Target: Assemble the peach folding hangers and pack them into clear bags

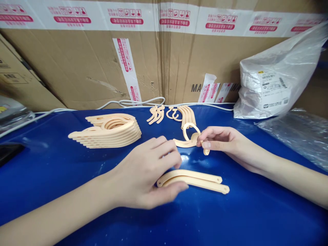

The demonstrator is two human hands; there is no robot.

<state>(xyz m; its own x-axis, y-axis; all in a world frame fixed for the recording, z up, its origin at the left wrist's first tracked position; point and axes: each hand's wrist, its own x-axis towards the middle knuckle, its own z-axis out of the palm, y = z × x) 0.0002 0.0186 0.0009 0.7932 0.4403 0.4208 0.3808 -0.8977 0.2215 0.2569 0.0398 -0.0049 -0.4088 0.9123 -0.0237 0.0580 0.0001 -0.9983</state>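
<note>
Head view showed the left hand (148, 171) pinching two curved hanger arms (197, 181) on the blue table (51, 177), while the right hand (225, 143) gripped a hook piece (191, 136) just beyond them.

Glossy blue bench (51, 191). On it: stack of peach hanger halves (107, 131) left, two curved hanger arms (202, 181) front, loose hooks (156, 114) behind, white cable (77, 110), bagged goods (266, 92) right.

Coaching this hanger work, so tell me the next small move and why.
Probably bring the hook piece in the right hand down to the two curved hanger arms that the left hand holds by one end on the blue table. Hook piece and arms are apart, with bare table between them.
</note>
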